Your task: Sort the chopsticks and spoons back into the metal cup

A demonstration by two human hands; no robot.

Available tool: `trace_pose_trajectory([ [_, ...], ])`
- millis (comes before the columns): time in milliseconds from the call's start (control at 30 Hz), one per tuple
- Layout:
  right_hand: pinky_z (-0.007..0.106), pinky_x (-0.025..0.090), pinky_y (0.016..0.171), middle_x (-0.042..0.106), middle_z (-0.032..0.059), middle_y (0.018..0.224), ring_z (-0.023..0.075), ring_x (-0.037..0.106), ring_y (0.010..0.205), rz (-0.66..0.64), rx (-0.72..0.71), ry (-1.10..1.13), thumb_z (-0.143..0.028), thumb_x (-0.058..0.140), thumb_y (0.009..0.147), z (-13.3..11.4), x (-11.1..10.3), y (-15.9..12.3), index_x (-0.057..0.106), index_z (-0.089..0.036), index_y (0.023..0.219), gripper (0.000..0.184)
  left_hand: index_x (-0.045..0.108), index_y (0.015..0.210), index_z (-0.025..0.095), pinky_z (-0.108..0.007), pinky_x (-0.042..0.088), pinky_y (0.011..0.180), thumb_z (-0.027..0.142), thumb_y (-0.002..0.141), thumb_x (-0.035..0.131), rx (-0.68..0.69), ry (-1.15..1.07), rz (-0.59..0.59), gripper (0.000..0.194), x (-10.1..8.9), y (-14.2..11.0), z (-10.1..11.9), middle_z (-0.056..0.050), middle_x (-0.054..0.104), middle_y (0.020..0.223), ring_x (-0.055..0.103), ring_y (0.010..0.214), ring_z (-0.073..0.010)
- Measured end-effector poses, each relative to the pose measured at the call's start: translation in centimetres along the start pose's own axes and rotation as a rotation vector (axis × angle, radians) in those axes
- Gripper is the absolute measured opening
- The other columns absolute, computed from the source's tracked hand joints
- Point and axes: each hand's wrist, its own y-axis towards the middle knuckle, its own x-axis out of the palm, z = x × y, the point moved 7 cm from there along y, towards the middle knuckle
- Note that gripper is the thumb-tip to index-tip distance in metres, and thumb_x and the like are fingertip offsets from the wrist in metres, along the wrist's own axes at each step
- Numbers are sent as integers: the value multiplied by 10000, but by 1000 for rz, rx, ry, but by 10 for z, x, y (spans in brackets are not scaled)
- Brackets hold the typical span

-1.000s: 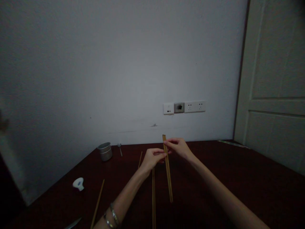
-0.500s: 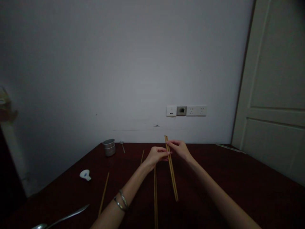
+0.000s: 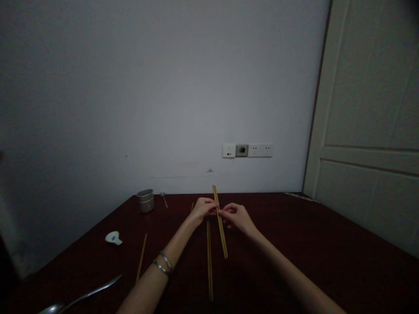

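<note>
A pair of wooden chopsticks (image 3: 222, 235) is held up over the table, side by side and tilted, their upper ends leaning toward the wall. My left hand (image 3: 204, 208) pinches the pair from the left, a little below the upper ends. From the other side my right hand (image 3: 236, 215) grips it slightly lower, fingers curled. Below, another pair of chopsticks (image 3: 210, 261) lies lengthwise on the table. Left of my forearm rests a single chopstick (image 3: 141, 257), partly covered by the arm. The tip of one more chopstick (image 3: 192, 206) shows behind my left hand.
On the dark red table (image 3: 278, 244) stand a metal cup (image 3: 145, 201) and, beside it, a small long-handled spoon (image 3: 164, 199). A white ceramic spoon (image 3: 113, 238) and a metal spoon (image 3: 90, 295) lie at left. Behind are the wall with sockets (image 3: 260, 150) and a door (image 3: 366, 131) at right.
My right hand has slid down the chopsticks from near their upper ends to just below my left hand. The view has shifted slightly to the right.
</note>
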Motion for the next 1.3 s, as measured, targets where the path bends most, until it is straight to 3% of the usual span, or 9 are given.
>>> trace_pose_trajectory([
  [200,189,343,467,580,-8,576,105,523,519,93,-207,-530,-335,648,609,-16,9,-11,546,-168,672,205,590,598,95,-206,447,467,186,614,654,-63,32,52,112,-6,2,-13,-8,567,484,527,442,-85],
  [600,232,334,547,652,77,740,200,612,699,124,-53,-816,-291,587,645,-7,17,-9,596,-179,716,133,597,606,102,-228,485,525,177,632,652,-119,48,14,97,-7,4,-27,-24,602,513,568,493,-105],
  [967,233,368,538,653,96,770,214,618,716,128,12,-814,-301,608,583,9,19,-4,603,-172,717,186,591,600,105,-224,469,511,218,588,697,-150,28,-4,155,-10,12,-44,-7,583,506,542,477,-94],
  [1133,209,388,454,652,66,630,181,625,588,19,172,-646,-274,614,547,32,24,1,586,-167,599,122,595,612,91,-219,444,482,361,614,679,-190,123,-31,283,-15,17,-55,-21,571,501,535,456,-100],
  [1200,205,399,415,639,52,567,174,619,526,-30,255,-587,-259,609,538,43,27,-1,568,-168,565,103,586,621,91,-217,428,455,394,657,637,-230,154,42,309,-25,18,-58,-28,563,491,533,427,-104],
  [1300,215,411,355,639,50,555,187,615,479,-46,322,-565,-236,623,500,55,31,-6,550,-173,583,128,570,703,113,-181,391,423,363,715,577,-169,135,243,251,-46,18,-52,7,535,492,506,390,-78],
])
